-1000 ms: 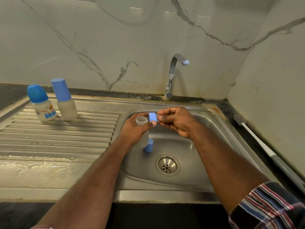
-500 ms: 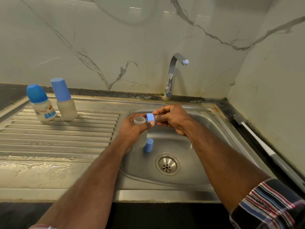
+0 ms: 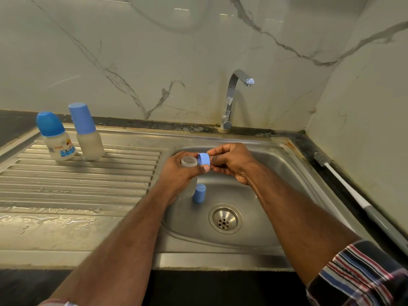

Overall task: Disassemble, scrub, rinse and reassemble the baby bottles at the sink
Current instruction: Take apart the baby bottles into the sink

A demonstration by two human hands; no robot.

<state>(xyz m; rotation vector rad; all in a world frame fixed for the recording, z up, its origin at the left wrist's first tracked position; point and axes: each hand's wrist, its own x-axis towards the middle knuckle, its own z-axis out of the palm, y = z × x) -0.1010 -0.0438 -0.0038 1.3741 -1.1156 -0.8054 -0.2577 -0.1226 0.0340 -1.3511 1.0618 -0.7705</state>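
Over the steel sink basin [image 3: 260, 191], my left hand [image 3: 178, 173] grips an open, frosted baby bottle [image 3: 189, 161] upright, its mouth uncovered. Its thumb also touches a blue screw ring [image 3: 204, 159] held just right of the bottle mouth. My right hand [image 3: 231, 163] pinches that ring from the right side. A blue cap [image 3: 199, 193] stands in the basin below my hands. On the ribbed drainboard at the left stand two capped bottles: one with a printed label [image 3: 57, 138] and one plain with a tall blue cap [image 3: 87, 133].
A chrome faucet [image 3: 231, 98] rises behind the basin, with no water running. The drain [image 3: 224, 218] lies at the basin's centre. A long white bottle brush [image 3: 344, 186] lies on the dark counter along the right wall. The drainboard's near part [image 3: 55, 219] is wet.
Both hands shifted slightly left and up together, and the blue ring has turned a little between the fingers. Bottles, cap and brush stayed put.
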